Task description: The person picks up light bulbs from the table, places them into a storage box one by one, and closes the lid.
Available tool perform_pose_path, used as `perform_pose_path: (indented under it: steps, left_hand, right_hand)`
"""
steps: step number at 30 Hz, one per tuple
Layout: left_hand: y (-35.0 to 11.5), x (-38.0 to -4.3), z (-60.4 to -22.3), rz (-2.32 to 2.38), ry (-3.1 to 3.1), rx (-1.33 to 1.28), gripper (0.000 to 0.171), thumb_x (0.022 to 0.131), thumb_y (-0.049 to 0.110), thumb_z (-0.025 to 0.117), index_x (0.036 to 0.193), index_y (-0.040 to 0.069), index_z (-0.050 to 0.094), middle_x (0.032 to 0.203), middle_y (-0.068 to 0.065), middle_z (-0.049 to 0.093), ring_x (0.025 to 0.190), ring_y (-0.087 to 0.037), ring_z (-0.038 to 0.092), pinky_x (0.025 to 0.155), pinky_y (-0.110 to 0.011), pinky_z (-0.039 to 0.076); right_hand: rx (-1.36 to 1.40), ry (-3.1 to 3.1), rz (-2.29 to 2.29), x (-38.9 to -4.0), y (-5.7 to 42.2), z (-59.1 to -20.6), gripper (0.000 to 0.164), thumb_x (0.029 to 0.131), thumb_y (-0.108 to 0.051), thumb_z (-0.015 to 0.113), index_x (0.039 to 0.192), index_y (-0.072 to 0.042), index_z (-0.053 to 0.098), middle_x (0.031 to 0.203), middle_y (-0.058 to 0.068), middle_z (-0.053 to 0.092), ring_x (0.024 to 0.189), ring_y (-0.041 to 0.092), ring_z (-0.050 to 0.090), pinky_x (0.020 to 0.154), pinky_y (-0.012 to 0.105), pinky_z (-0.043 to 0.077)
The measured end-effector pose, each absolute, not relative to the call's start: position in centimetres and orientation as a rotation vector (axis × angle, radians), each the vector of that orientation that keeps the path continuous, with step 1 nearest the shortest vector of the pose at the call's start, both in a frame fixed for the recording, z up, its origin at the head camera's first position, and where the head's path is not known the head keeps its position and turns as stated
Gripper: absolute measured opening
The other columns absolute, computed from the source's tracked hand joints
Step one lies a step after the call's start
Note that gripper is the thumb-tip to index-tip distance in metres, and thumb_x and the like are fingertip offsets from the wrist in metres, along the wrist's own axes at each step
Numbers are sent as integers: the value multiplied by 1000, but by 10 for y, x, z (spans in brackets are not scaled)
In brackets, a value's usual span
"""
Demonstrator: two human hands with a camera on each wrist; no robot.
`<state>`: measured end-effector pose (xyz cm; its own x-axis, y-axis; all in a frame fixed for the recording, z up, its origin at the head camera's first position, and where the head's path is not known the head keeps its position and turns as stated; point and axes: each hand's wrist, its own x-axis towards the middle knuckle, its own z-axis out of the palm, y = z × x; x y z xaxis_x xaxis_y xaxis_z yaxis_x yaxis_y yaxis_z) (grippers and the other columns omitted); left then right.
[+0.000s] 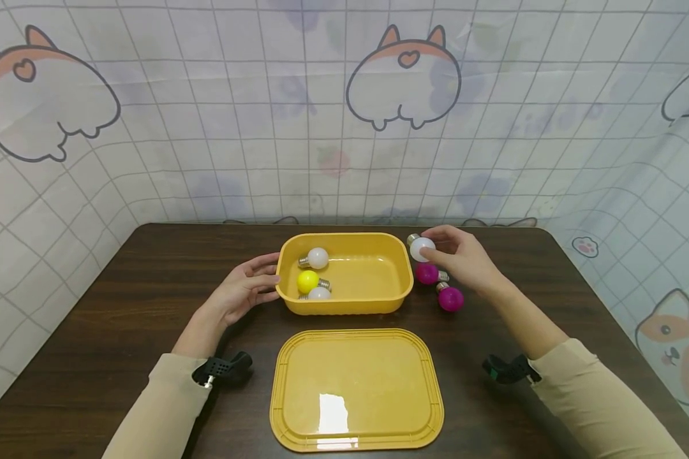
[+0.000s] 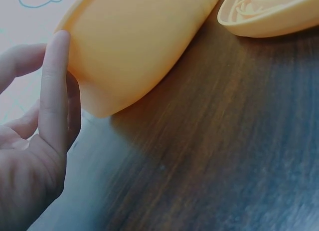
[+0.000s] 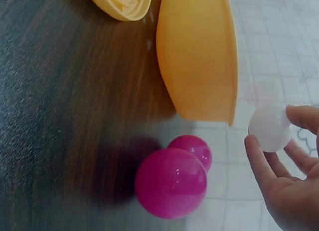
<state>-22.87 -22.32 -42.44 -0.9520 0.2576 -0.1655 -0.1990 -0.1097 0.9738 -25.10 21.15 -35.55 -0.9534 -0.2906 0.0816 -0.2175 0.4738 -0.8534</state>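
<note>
A white light bulb (image 1: 422, 249) is pinched between the thumb and fingers of my right hand (image 1: 464, 260), just off the right end of a yellow box (image 1: 347, 307). Its metal base points up and to the left. On the left, my left hand (image 1: 244, 287) touches the box's end near the rim with fairly straight fingers (image 2: 54, 86). Inside the box, toward its left side, lie a white bulb (image 1: 318, 257), a yellow bulb (image 1: 307, 282) and another white bulb (image 1: 319, 293), partly hidden by the front wall. Below my right hand, a magenta bulb (image 1: 427, 273) and a second magenta bulb (image 1: 450, 299) lie on the table.
A yellow lid (image 1: 356, 382) lies flat in front of the box on the dark wooden table (image 1: 92, 319). Behind the table hangs a white gridded cloth (image 1: 235, 127) with cartoon animals. Each wrist wears a black strap (image 1: 221, 368).
</note>
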Motion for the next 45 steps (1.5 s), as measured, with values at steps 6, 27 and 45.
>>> perform_pose_path:
  steps: [6,27,45]
  left_hand:
    - [-222,-229,-425,2133,1867,59,65,101,2,63,159,4,33,145,-23,48,104,-19,69,88,-33,60]
    - [-221,-228,-423,2141,1852,59,66,101,1,63,159,6,32,146,-22,47,105,-19,70,87,-33,60]
    - [-221,-227,-423,2129,1856,46,67,102,2,63,160,6,30,148,-23,45,105,-18,69,89,-32,59]
  right_hand:
    - [-455,2626,-1503,-253,205,-356,44,99,-27,72,133,-2,59,130,16,61,120,34,59,102,50,51]
    - [-492,2530,-1548,-262,191,-362,43,100,-28,71,132,-3,59,128,15,63,115,31,61,100,52,53]
    - [-580,2406,-1643,-266,161,-369,39,99,-17,71,131,1,58,125,18,62,109,31,66,96,57,54]
